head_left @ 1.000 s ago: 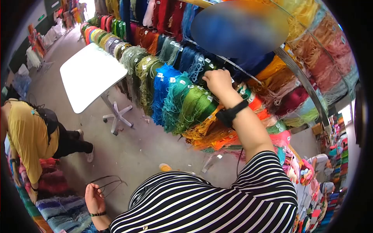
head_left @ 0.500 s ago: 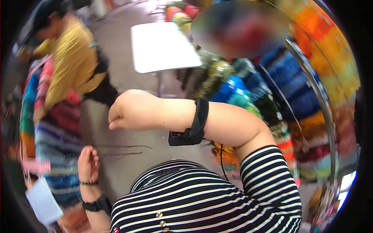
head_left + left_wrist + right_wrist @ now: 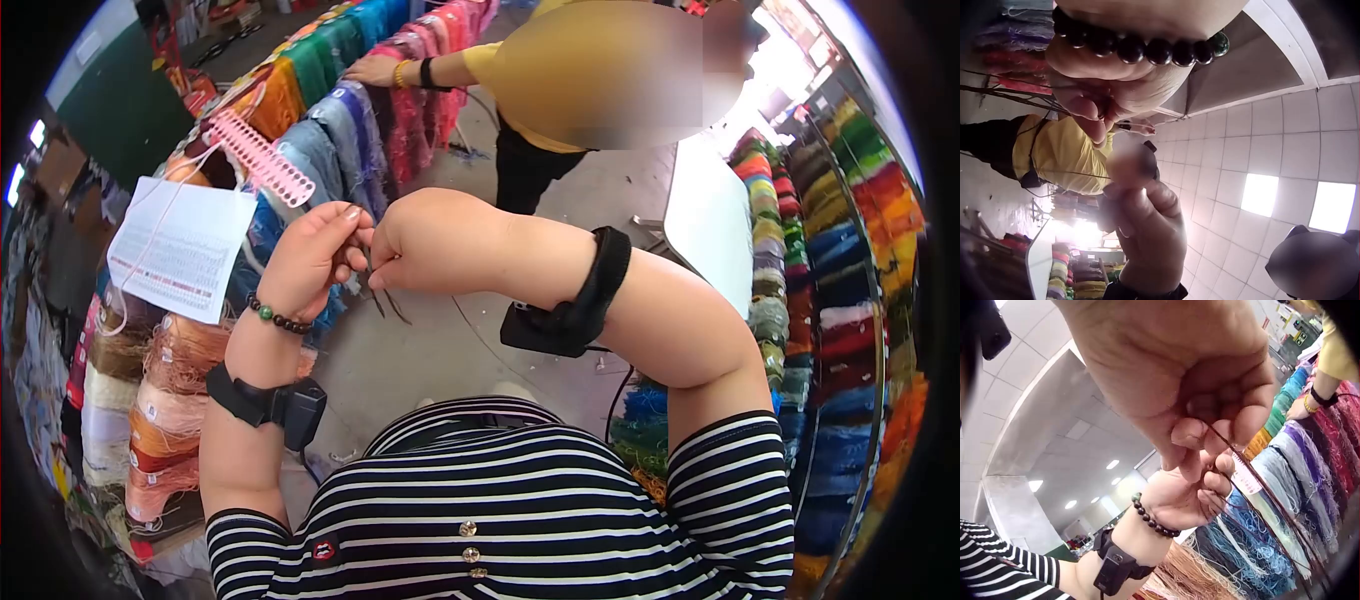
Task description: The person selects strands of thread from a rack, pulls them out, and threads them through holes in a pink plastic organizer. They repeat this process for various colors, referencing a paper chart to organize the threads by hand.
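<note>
Head view, principal items.

Right hand [image 3: 435,245]: one, back upward, near the frame's centre; bare forearm crossing from the right edge, elbow bent, black wrist camera [image 3: 545,330] strapped on. Fingers curled, thumb and forefinger pinching dark strands.

Left hand [image 3: 305,262]: one, left of centre; forearm rising nearly upright from the lower left, wrist bent toward the right hand. Thumb and forefinger brought together on the strands, remaining fingers curled. Beaded bracelet [image 3: 278,316] at the wrist. Fingertips of both hands lie just beside each other; contact between them cannot be told.

Dark strands [image 3: 1282,515]: thin, several, held at the two hands; loose lengths run to the lower right in the right wrist view.

Surroundings, head view. Pink perforated strip [image 3: 262,158]: upper left, tilted, above the left hand. Printed sheet [image 3: 180,250]: left, lying over racked skeins. Blue and lilac skeins [image 3: 345,135]: hung in a row, upper left. Person in yellow [image 3: 440,72]: top centre, one hand resting on the skeins. White table [image 3: 705,220]: right of centre.
</note>
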`<move>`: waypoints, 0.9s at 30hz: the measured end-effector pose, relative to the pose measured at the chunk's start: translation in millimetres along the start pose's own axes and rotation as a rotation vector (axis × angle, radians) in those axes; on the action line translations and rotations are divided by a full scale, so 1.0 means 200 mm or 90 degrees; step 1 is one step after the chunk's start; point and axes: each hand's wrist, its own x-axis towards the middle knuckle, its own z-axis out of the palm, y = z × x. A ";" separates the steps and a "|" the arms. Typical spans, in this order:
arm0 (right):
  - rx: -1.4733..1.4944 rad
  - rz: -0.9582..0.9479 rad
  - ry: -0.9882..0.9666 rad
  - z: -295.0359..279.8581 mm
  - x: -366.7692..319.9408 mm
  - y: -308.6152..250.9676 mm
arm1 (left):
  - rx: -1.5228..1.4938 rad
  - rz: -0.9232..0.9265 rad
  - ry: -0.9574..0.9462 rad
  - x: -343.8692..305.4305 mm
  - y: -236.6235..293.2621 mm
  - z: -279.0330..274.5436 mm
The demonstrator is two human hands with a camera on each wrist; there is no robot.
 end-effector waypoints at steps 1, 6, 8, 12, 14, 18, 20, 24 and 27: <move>-0.009 -0.008 0.007 0.03 0.05 0.02 | 0.005 -0.008 -0.011 0.01 -0.01 -0.03; 0.013 0.007 -0.073 0.01 0.25 0.10 | 0.008 -0.078 -0.029 0.03 0.01 -0.10; 0.092 0.007 -0.092 0.00 0.30 0.14 | 0.026 -0.092 -0.009 0.04 0.05 -0.10; 0.223 -0.025 -0.025 0.02 0.39 0.27 | 0.038 -0.116 0.047 0.07 0.09 -0.08; 0.239 -0.047 0.034 0.03 0.41 0.31 | -0.003 -0.108 0.052 0.09 0.09 -0.12; 0.261 -0.109 0.138 0.01 0.43 0.41 | -0.034 -0.128 0.104 0.13 0.16 -0.09; 0.302 -0.114 0.124 0.02 0.43 0.46 | -0.052 -0.127 0.095 0.14 0.16 -0.09; 0.757 -0.126 -0.246 0.12 0.49 0.62 | -0.073 -0.117 0.093 0.10 0.16 -0.05; 0.711 -0.110 -0.378 0.07 0.49 0.66 | -0.053 -0.074 0.145 0.02 0.18 -0.05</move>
